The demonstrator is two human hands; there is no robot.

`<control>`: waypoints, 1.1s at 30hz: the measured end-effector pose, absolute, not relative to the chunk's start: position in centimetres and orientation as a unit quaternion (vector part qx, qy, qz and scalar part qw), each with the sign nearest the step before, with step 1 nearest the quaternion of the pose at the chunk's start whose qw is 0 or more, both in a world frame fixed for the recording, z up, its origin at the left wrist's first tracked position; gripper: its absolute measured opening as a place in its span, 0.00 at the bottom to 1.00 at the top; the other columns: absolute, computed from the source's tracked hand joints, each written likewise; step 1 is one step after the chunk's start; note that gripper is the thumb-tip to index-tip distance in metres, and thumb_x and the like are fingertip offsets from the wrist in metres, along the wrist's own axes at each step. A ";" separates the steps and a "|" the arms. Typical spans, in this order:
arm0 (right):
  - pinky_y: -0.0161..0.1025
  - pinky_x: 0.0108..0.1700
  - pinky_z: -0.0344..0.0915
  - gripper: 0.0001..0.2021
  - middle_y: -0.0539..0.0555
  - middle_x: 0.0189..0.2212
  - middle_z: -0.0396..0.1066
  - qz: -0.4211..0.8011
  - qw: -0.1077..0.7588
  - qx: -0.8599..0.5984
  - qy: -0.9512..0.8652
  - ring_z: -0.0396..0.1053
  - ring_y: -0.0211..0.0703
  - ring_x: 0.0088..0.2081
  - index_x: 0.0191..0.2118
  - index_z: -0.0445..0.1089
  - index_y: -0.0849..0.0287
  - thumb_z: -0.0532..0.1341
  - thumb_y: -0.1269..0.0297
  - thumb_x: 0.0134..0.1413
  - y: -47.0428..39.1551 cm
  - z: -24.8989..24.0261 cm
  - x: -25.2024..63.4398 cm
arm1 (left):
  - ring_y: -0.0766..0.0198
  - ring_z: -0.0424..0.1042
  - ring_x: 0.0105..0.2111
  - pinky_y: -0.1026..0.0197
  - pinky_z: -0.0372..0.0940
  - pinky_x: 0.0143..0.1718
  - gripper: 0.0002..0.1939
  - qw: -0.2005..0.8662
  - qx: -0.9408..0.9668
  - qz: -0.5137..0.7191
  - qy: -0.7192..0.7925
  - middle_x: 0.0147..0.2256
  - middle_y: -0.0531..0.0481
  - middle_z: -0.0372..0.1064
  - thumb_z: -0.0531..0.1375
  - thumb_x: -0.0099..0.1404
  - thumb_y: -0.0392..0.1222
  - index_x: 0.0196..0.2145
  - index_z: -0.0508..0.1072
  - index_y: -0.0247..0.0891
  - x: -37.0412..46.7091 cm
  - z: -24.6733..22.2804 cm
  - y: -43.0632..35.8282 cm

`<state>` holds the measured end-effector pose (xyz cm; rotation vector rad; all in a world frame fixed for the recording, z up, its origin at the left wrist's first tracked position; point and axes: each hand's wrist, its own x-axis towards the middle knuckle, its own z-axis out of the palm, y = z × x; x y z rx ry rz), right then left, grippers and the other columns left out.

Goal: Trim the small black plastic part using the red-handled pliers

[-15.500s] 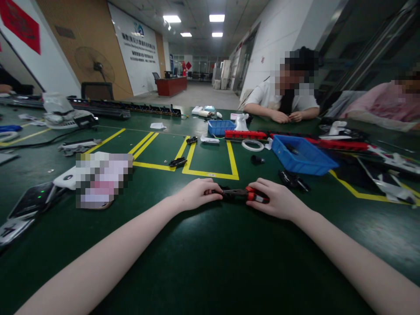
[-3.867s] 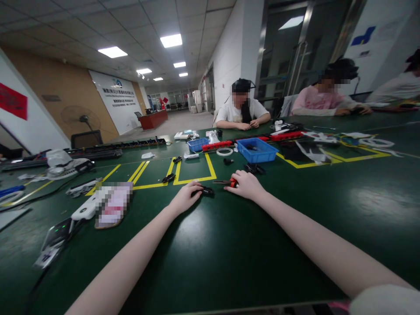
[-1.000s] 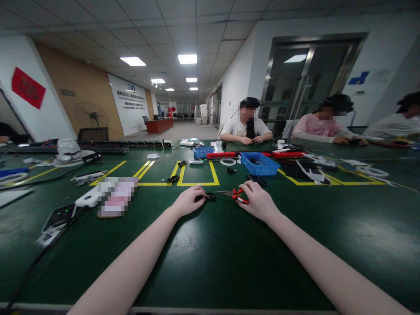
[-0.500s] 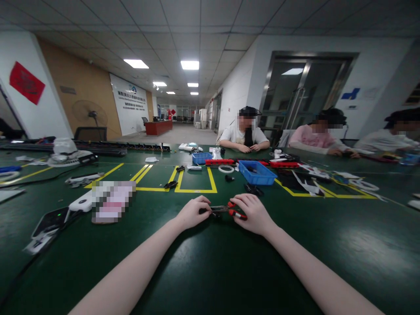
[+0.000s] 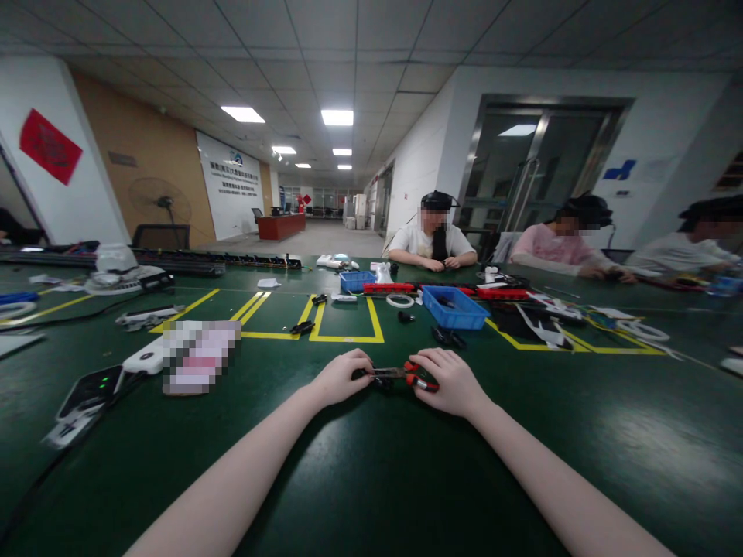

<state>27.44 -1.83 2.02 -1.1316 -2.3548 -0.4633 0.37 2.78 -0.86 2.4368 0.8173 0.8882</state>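
Note:
Red-and-black handled pliers [image 5: 422,382] are held in my right hand [image 5: 451,381], whose fingers are wrapped round the grips. Their metal jaws point left, toward my left hand [image 5: 344,377]. Between the fingertips of that hand is a small black part [image 5: 360,374], which the jaws meet or nearly meet; the exact contact is too small to tell. Just below the jaws another dark piece shows, and whether it is joined to the held part cannot be made out. Both hands are low over the green table [image 5: 348,480].
Beyond my hands stand a blue tray [image 5: 456,317] with dark items and a smaller blue tray [image 5: 356,286]. Black parts [image 5: 448,336] lie nearer. At left are a pixelated phone-like object [image 5: 200,360] and a white device [image 5: 145,357]. People sit across the table.
The pliers' handles and my right hand have shifted very slightly downward. My left hand stays almost where it was, still holding the black part.

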 end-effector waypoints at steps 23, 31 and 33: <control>0.44 0.43 0.67 0.17 0.58 0.42 0.73 -0.146 0.237 -0.413 -0.867 0.71 0.49 0.41 0.46 0.70 0.59 0.61 0.61 0.49 -1.6 2.0 27.9 | 0.60 0.71 0.43 0.57 0.64 0.51 0.04 0.242 0.861 0.337 0.296 0.43 0.47 0.70 0.61 0.64 0.39 0.33 0.75 0.37 0.2 -1.4 3.4; 0.44 0.42 0.68 0.16 0.58 0.40 0.73 -0.139 0.233 -0.408 -0.872 0.72 0.49 0.39 0.45 0.70 0.60 0.61 0.62 0.50 -1.8 1.9 27.7 | 0.61 0.71 0.43 0.58 0.64 0.51 0.04 0.234 0.868 0.331 0.288 0.43 0.47 0.70 0.60 0.65 0.38 0.33 0.74 0.36 0.0 -1.2 3.3; 0.43 0.41 0.68 0.16 0.58 0.40 0.73 -0.127 0.224 -0.411 -0.875 0.71 0.48 0.39 0.45 0.70 0.59 0.61 0.62 0.50 -1.8 2.0 27.6 | 0.61 0.71 0.43 0.58 0.64 0.51 0.04 0.232 0.869 0.330 0.286 0.43 0.47 0.70 0.60 0.65 0.38 0.33 0.74 0.36 0.0 -1.2 3.3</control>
